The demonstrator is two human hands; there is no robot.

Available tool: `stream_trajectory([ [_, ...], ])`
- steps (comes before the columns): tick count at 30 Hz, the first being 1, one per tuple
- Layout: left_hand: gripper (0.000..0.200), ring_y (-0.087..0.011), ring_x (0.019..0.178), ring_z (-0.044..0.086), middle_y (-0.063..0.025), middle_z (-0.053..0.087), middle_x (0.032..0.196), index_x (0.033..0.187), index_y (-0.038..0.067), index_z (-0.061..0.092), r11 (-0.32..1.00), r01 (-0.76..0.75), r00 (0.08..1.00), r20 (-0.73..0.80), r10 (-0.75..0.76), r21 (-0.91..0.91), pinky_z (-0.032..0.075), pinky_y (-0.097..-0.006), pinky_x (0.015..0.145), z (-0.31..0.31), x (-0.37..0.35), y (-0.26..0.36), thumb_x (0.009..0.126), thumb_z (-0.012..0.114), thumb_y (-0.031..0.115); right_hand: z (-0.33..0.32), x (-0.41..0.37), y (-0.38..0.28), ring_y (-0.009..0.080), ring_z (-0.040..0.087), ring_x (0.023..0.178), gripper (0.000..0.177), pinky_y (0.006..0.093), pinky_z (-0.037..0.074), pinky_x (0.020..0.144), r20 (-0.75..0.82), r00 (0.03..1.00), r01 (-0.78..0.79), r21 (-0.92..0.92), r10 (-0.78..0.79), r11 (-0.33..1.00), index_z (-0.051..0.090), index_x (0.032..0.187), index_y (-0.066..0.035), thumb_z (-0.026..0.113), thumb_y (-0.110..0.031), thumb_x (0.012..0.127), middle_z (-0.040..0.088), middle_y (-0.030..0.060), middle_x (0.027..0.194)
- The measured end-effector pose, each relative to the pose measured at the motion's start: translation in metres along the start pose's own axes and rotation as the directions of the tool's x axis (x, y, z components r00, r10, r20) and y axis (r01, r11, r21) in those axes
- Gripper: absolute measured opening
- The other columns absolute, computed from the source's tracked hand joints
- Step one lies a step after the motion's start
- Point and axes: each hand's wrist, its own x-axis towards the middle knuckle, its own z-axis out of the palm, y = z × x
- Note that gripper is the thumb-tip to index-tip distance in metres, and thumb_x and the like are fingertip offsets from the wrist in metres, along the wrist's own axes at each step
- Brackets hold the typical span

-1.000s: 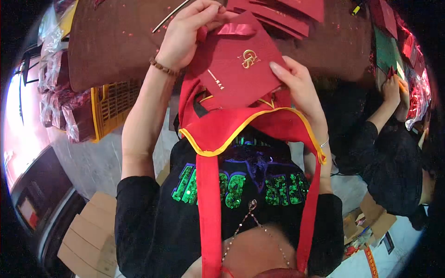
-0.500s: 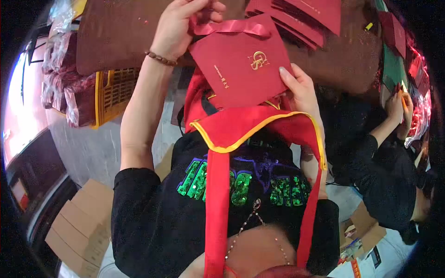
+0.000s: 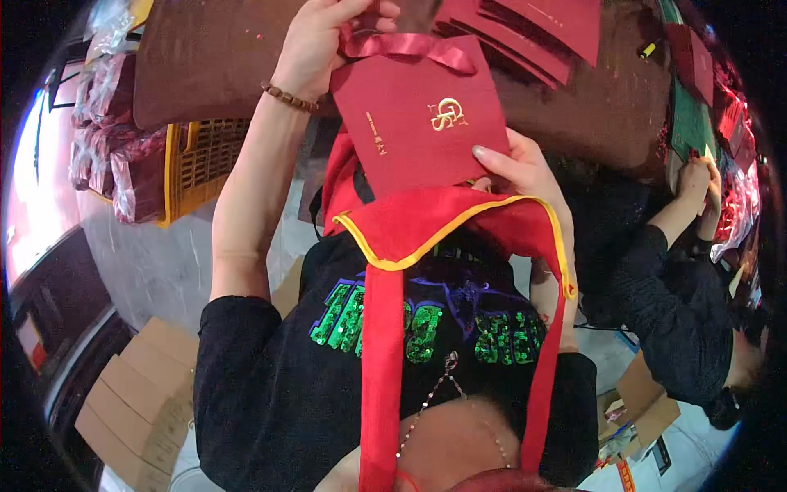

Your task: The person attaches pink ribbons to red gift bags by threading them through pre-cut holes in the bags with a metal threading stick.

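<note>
The ribboned, rectangular burgundy card packet [image 3: 418, 119] has turned straighter, clamped in the right hand [image 3: 522, 170] over the brown tabletop's [image 3: 221, 66] edge; the left hand's [image 3: 328, 41] grip I cannot tell. Nearby: a yellow plastic crate [image 3: 193, 160].

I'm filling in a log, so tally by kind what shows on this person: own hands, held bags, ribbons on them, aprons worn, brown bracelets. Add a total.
Hands, left hand and right hand: 2
Flat red bag: 1
Ribbon: 1
Red apron: 1
Brown bracelet: 1
Total: 6
</note>
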Motion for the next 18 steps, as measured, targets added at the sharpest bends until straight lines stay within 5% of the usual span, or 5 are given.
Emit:
stream_trajectory([
  [4, 0.016, -0.012, 0.068, 0.058, -0.0058, 0.061, 0.083, 0.096, 0.003, 0.055, 0.999, 0.002, 1.0, 0.012, -0.003, 0.042, 0.048, -0.0246, 0.058, -0.003, -0.003, -0.009, 0.094, 0.046, 0.016, 0.006, -0.004, -0.006, 0.0123, 0.062, 0.078, 0.034, 0.0229, 0.053, 0.063, -0.004, 1.0, 0.008, 0.008, -0.008, 1.0, 0.05, 0.117, -0.003, 0.058, -0.014, 0.087, 0.062, 0.0078, 0.103],
  [5, 0.017, -0.0155, 0.08, 0.061, -0.0118, 0.063, 0.095, 0.101, 0.002, 0.054, 0.999, -0.009, 0.994, 0.113, 0.003, 0.048, 0.05, -0.0275, 0.076, -0.043, 0.016, -0.03, 0.093, 0.046, 0.015, 0.006, -0.005, -0.007, 0.0122, 0.062, 0.078, 0.034, 0.023, 0.053, 0.064, -0.014, 0.999, 0.031, 0.036, -0.031, 0.999, 0.05, 0.117, -0.002, 0.058, -0.015, 0.087, 0.062, 0.0078, 0.103],
  [6, 0.017, -0.0155, 0.08, 0.061, -0.0118, 0.063, 0.095, 0.101, 0.002, 0.054, 0.999, -0.009, 0.993, 0.118, 0.003, 0.049, 0.05, -0.0275, 0.076, -0.042, 0.016, -0.033, 0.093, 0.046, 0.015, 0.004, -0.006, -0.009, 0.0122, 0.062, 0.078, 0.034, 0.023, 0.053, 0.064, -0.017, 0.999, 0.037, 0.037, -0.036, 0.999, 0.05, 0.117, -0.002, 0.058, -0.015, 0.087, 0.062, 0.0078, 0.103],
  [10, 0.018, -0.0129, 0.071, 0.06, -0.0086, 0.063, 0.087, 0.105, 0.003, 0.054, 0.998, 0.012, 0.999, -0.038, -0.009, 0.069, 0.05, -0.0246, 0.063, -0.033, 0.011, -0.03, 0.092, 0.049, 0.014, -0.002, -0.005, -0.009, 0.0124, 0.062, 0.078, 0.032, 0.0234, 0.053, 0.065, 0.011, 1.0, 0.006, 0.028, -0.007, 1.0, 0.05, 0.116, -0.002, 0.057, -0.015, 0.087, 0.062, 0.0077, 0.102],
  [18, 0.02, -0.0113, 0.064, 0.052, -0.0056, 0.06, 0.08, 0.104, 0.002, 0.056, 0.95, -0.305, 0.945, -0.102, 0.311, 0.073, 0.042, -0.0224, 0.054, -0.03, 0.006, -0.013, 0.092, 0.049, 0.017, -0.007, -0.002, 0.004, 0.0127, 0.062, 0.077, 0.032, 0.0241, 0.053, 0.067, -0.007, 1.0, -0.005, 0.036, 0.005, 0.999, 0.05, 0.117, -0.002, 0.056, -0.014, 0.088, 0.062, 0.0069, 0.101],
])
